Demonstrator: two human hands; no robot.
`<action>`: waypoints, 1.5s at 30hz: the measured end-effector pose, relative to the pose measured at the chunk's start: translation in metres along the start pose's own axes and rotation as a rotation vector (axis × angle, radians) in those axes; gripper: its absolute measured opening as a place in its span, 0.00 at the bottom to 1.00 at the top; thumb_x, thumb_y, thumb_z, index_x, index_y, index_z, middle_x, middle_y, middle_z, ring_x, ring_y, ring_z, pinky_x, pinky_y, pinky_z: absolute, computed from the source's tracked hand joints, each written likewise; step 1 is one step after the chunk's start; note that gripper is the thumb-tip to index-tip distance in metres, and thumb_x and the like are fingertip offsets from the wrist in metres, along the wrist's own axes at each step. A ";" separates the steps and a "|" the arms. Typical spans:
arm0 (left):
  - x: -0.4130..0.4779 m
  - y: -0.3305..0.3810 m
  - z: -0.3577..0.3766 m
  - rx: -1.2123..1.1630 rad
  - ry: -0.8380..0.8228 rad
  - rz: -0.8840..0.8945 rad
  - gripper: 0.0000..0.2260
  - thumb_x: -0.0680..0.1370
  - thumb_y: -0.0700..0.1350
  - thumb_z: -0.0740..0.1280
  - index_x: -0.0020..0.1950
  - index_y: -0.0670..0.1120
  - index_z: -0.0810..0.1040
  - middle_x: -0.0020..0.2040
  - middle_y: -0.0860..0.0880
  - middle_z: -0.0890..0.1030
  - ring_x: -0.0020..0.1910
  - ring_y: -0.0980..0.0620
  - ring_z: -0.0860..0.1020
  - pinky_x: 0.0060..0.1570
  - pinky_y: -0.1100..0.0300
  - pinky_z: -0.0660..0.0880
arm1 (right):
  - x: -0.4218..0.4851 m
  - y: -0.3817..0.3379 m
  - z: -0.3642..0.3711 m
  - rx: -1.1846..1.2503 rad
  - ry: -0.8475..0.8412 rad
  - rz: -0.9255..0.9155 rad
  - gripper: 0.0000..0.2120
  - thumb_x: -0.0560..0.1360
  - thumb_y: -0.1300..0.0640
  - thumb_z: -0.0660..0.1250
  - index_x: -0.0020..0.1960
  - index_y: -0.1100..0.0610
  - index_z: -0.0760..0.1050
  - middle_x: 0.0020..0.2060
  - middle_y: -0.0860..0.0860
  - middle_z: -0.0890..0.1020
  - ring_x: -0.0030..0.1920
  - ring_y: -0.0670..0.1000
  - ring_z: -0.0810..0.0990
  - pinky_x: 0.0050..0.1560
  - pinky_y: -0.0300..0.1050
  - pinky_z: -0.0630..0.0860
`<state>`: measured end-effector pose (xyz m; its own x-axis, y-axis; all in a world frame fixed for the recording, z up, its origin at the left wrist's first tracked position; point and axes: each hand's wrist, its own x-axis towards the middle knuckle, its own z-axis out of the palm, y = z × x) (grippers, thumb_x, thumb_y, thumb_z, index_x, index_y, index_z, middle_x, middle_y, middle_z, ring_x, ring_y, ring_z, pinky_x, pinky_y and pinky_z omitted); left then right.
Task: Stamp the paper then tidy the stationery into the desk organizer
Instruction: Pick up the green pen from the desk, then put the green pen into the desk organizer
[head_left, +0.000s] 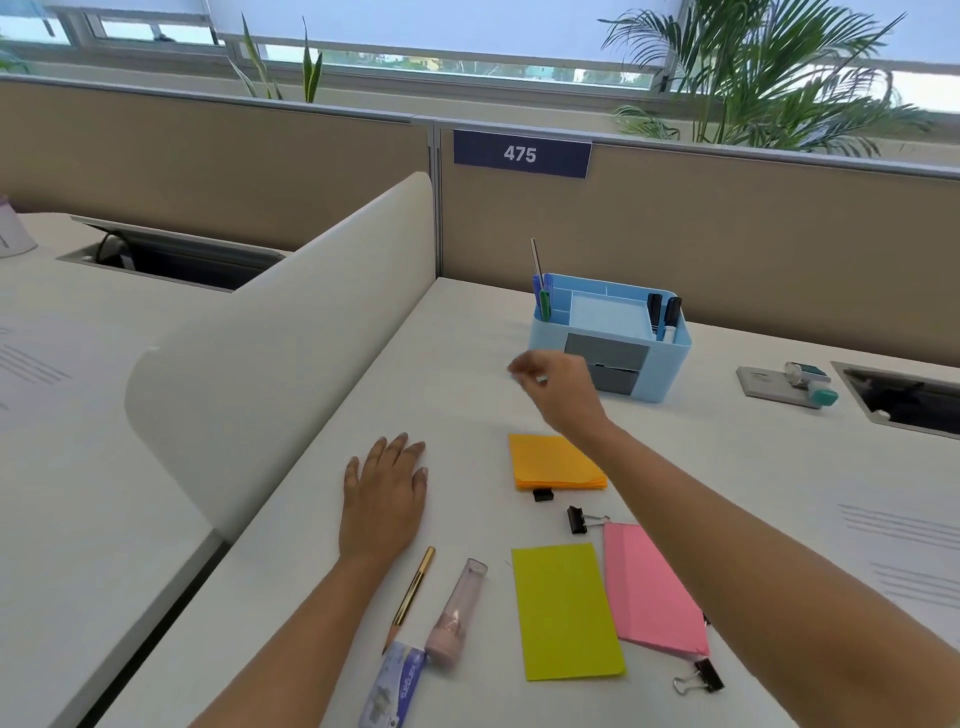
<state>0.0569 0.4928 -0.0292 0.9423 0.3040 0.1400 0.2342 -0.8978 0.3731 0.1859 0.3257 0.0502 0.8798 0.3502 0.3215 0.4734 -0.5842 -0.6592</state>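
Blue plastic desk organizer (670, 364) stood at one o'clock on the desk. The right hand (561, 389) hovered at its seven o'clock, fingers curled, grasp unclear. The left hand (387, 488) lay flat and released, at nine o'clock from the orange sticky notes (553, 462).

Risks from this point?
The right hand hangs close to the blue organizer; a quick reach could knock it. Whether that hand holds anything is blurred. The right forearm crosses above the orange notes and a binder clip; lowering it could sweep them aside.
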 end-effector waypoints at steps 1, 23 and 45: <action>-0.001 -0.001 0.000 -0.016 0.010 -0.006 0.18 0.81 0.47 0.52 0.71 0.51 0.64 0.74 0.53 0.61 0.75 0.54 0.55 0.73 0.51 0.48 | -0.011 -0.004 0.004 0.011 -0.097 -0.012 0.07 0.75 0.62 0.66 0.50 0.61 0.81 0.47 0.55 0.84 0.42 0.47 0.77 0.48 0.36 0.74; 0.001 -0.004 -0.002 -0.056 0.106 -0.134 0.15 0.79 0.46 0.58 0.66 0.49 0.72 0.71 0.49 0.68 0.72 0.50 0.61 0.72 0.48 0.52 | -0.052 -0.029 0.029 -0.439 -0.815 -0.381 0.08 0.74 0.56 0.68 0.51 0.58 0.80 0.51 0.55 0.79 0.52 0.54 0.74 0.48 0.45 0.69; 0.063 0.058 0.037 0.045 0.021 0.046 0.16 0.79 0.47 0.59 0.67 0.46 0.70 0.69 0.46 0.70 0.71 0.47 0.65 0.68 0.39 0.56 | 0.060 0.031 -0.061 0.156 0.327 0.102 0.37 0.73 0.66 0.68 0.74 0.48 0.53 0.48 0.53 0.76 0.39 0.50 0.79 0.39 0.32 0.76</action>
<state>0.1383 0.4479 -0.0326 0.9473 0.2684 0.1749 0.2020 -0.9242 0.3242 0.2565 0.2837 0.0907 0.9013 0.0290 0.4323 0.3926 -0.4767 -0.7865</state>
